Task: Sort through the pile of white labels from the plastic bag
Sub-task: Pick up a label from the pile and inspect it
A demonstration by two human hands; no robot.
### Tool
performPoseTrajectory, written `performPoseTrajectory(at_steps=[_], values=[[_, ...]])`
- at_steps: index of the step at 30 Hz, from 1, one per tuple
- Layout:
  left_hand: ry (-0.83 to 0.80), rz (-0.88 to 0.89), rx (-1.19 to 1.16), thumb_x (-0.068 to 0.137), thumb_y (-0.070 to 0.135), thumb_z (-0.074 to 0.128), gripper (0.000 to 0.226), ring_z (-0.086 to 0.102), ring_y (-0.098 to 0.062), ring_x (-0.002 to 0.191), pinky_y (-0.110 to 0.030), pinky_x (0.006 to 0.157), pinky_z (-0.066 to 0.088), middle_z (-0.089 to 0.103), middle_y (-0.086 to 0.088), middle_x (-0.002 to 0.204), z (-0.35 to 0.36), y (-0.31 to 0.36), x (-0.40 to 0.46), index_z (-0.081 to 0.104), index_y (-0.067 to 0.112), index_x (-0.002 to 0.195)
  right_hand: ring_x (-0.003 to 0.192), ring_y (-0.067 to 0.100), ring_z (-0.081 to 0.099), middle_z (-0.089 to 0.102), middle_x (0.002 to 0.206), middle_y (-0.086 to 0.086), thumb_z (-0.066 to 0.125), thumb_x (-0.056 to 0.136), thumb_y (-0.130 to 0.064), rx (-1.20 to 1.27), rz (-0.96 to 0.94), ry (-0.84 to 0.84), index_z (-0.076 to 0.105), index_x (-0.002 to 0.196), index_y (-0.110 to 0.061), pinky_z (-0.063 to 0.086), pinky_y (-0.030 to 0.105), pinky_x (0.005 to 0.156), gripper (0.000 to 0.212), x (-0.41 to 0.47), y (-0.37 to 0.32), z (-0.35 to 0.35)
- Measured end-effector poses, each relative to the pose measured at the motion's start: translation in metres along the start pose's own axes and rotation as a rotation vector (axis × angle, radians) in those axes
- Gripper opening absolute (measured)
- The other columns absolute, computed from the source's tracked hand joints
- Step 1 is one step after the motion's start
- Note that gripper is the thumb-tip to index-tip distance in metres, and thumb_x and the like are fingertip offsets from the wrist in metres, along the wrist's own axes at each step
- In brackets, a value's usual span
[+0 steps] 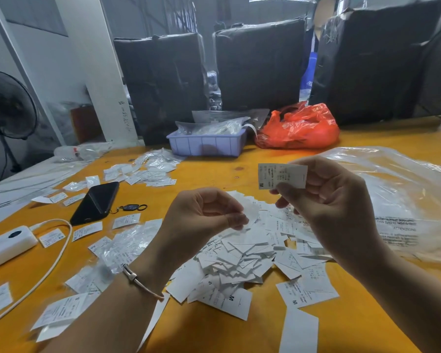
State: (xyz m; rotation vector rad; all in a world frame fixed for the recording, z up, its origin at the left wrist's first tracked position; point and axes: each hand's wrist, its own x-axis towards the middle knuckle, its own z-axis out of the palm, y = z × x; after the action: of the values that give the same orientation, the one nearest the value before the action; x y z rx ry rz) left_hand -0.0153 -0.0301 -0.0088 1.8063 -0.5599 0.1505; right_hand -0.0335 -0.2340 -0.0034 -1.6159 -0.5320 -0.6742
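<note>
R hand (334, 200) grip pinches a white rectangular paper label marked M (281, 175), long axis across, above the heap of white paper labels (252, 256) on the orange counter (214, 335). L hand (204, 215), nearer the heap, pinches another white label (251, 212).

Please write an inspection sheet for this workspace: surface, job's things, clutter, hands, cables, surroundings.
Surface: orange table, partly covered with scattered paper.
Job's things: pile of white labels under the hands; clear plastic bag lying flat to its right; loose labels spread to the left.
Clutter: black phone, key tag, white power bank, lilac tray, red bag.
Hands: right hand pinches one label marked M; left hand pinches another white label.
Cables: white cable running from the power bank toward the near edge.
Surroundings: fan at left; black wrapped bundles behind.
</note>
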Motion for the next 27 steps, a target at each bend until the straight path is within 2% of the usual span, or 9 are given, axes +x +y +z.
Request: performPoseTrajectory(at_steps=[4, 10, 20, 27], values=[[0.007, 0.016, 0.009, 0.067, 0.017, 0.082, 0.024, 0.074, -0.023, 0.075, -0.026, 0.073, 0.059, 0.076, -0.009, 0.080, 0.000, 0.000, 0.000, 0.073, 0.004, 0.086, 0.062, 0.013, 0.070, 0.074, 0.080, 0.000, 0.074, 0.078, 0.001, -0.076, -0.039, -0.034, 0.066, 0.088, -0.009, 0.058, 0.030, 0.061, 0.017, -0.002, -0.006, 0.001], [-0.003, 0.030, 0.017, 0.068, 0.016, 0.083, 0.023, 0.074, -0.020, 0.074, -0.020, 0.071, 0.056, 0.076, -0.007, 0.080, 0.001, 0.000, -0.001, 0.073, 0.005, 0.085, 0.064, 0.010, 0.070, 0.073, 0.077, -0.006, 0.076, 0.075, 0.004, -0.167, -0.093, -0.081, 0.068, 0.087, -0.009, 0.055, 0.040, 0.057, 0.019, -0.003, -0.007, 0.001], [-0.002, 0.036, 0.010, 0.067, 0.017, 0.084, 0.023, 0.074, -0.020, 0.075, -0.021, 0.072, 0.056, 0.076, -0.007, 0.079, 0.001, -0.001, 0.000, 0.073, 0.005, 0.084, 0.060, 0.016, 0.066, 0.071, 0.070, -0.003, 0.076, 0.075, 0.005, -0.220, -0.146, -0.139, 0.068, 0.081, -0.010, 0.051, 0.039, 0.053, 0.018, -0.004, -0.002, 0.001], [-0.008, 0.032, 0.003, 0.066, 0.019, 0.084, 0.027, 0.074, -0.021, 0.075, -0.022, 0.071, 0.057, 0.076, -0.008, 0.080, 0.000, -0.001, 0.000, 0.073, 0.004, 0.086, 0.050, 0.021, 0.058, 0.066, 0.064, -0.005, 0.075, 0.076, -0.004, -0.352, -0.159, -0.173, 0.069, 0.080, -0.016, 0.046, 0.040, 0.048, 0.014, -0.003, 0.006, 0.000]])
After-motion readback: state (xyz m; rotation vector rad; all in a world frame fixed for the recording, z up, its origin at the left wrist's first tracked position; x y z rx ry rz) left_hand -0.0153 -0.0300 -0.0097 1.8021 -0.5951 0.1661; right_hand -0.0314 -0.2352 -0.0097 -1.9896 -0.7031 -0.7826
